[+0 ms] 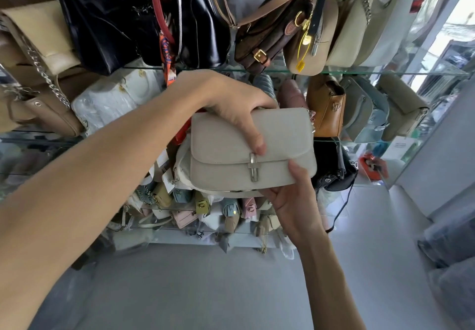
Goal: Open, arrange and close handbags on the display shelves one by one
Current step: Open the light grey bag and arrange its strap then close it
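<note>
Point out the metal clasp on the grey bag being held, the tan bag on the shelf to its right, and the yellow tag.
metal clasp (253, 166), head view, middle of the bar.
tan bag (327, 114), head view, front face.
yellow tag (300, 66), head view, the tag's flat face.

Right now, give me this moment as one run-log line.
left hand: grips top of grey handbag, thumb by clasp | right hand: holds bag's bottom right corner | flap: closed

A handbag shop: glass shelves (359, 72) crowded with tagged handbags (326, 106)
</note>
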Available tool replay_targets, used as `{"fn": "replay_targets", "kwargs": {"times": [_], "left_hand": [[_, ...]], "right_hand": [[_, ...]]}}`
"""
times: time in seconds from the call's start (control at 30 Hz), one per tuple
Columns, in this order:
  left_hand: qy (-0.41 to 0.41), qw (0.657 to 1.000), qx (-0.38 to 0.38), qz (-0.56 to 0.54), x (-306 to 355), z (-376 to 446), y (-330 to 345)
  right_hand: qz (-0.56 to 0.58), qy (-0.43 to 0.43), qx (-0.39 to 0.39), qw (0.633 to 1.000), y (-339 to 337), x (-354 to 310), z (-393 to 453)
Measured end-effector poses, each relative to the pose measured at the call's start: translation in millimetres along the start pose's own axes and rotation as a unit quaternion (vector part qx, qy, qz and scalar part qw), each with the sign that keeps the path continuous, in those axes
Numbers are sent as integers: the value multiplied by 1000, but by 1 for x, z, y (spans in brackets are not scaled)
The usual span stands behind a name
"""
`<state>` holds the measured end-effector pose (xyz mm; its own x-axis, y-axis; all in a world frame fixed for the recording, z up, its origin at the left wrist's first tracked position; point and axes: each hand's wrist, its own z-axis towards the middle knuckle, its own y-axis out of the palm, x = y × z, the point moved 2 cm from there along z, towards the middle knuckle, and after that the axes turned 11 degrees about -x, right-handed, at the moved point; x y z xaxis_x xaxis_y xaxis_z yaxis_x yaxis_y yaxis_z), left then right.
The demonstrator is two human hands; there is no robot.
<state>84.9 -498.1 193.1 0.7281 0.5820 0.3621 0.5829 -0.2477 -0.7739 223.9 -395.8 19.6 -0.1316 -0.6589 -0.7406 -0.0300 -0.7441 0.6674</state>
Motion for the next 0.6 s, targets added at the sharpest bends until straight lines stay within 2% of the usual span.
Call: {"fn": "replay_targets", "kwargs": {"times": [0.07,0.13,0.2,0.23,0.3,0.37,0.47,0.5,0.6], "left_hand": [[-6,1000,-3,12,-4,-4,-4],[-17,999,-4,38,-7,-7,-6],[-24,998,-1,65,-11,-10,-7],[-28,997,0,76,-13,-11,-7],[-32,995,7,95,-17,-13,-5],[-28,993,14,116,-19,-13,-2],[6,987,37,153,-20,-10,3],[23,986,50,155,-20,-9,5],[94,981,86,145,-21,-10,11]], "right_hand": [[-76,67,-20,995,-8,-4,-4],[-185,136,-49,972,-19,-13,-10],[-280,141,-32,949,-30,-27,-14],[-303,111,8,946,-37,-34,-16],[-285,27,107,952,-49,-47,-16],[-242,-30,152,958,-56,-52,-13],[-288,-45,115,950,-50,-47,-4],[-291,-31,93,952,-46,-44,0],[-204,70,56,975,-26,-28,9]]}}
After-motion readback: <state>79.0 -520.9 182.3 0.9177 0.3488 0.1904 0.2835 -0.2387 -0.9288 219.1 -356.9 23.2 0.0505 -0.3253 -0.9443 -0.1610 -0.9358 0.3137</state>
